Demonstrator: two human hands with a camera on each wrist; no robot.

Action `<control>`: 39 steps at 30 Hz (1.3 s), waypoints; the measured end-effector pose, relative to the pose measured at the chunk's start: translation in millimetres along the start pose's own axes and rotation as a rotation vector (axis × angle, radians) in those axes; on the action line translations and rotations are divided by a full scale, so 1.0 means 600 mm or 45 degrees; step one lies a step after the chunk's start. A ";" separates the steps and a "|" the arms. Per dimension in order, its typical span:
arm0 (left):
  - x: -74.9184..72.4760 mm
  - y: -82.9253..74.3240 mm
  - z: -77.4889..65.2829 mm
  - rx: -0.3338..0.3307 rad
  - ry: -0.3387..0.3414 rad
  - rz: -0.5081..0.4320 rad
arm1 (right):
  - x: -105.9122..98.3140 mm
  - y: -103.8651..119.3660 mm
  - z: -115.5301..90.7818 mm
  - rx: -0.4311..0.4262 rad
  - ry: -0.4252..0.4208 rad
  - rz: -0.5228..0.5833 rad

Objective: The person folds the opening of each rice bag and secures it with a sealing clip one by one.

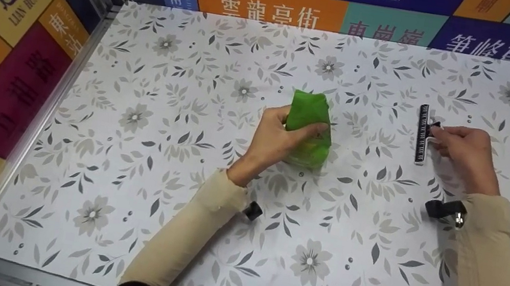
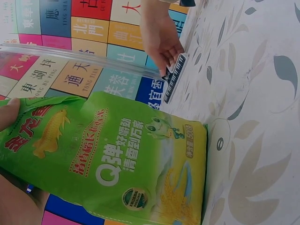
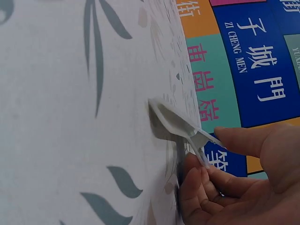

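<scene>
Flowered bench (image 1: 218, 54) here: left fingers (image 1: 311, 130) grip the green bag (image 2: 117, 154), upright on it; right fingers (image 1: 447, 137) pinch the clip (image 1: 421, 134), well apart. Loosen that left hold, and the bag could topple.

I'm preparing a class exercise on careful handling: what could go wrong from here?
The green bag appears to stand upright on the patterned tabletop, gripped by the left hand; it might tip if that hand lets go. The right hand pinches the clip by its handle, so the clip could slip if that pinch loosens.
</scene>
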State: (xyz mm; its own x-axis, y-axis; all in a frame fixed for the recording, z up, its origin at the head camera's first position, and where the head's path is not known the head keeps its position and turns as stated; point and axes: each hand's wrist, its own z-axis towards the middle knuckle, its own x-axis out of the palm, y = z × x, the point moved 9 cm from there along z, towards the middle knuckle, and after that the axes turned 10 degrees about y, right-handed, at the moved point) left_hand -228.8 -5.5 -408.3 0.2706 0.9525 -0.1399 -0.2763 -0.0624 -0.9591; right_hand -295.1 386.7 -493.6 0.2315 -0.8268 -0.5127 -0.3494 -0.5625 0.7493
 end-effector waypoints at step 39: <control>0.001 0.000 0.000 0.010 0.009 -0.011 | 0.032 0.103 -0.041 -0.348 -0.155 -0.029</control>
State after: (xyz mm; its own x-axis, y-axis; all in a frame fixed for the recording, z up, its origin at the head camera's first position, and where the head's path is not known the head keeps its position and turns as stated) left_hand -228.8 -4.7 -408.6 0.2796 0.9508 -0.1336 -0.2813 -0.0520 -0.9582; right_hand -289.7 336.2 -446.8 0.1204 -0.8163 -0.5649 -0.0840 -0.5754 0.8135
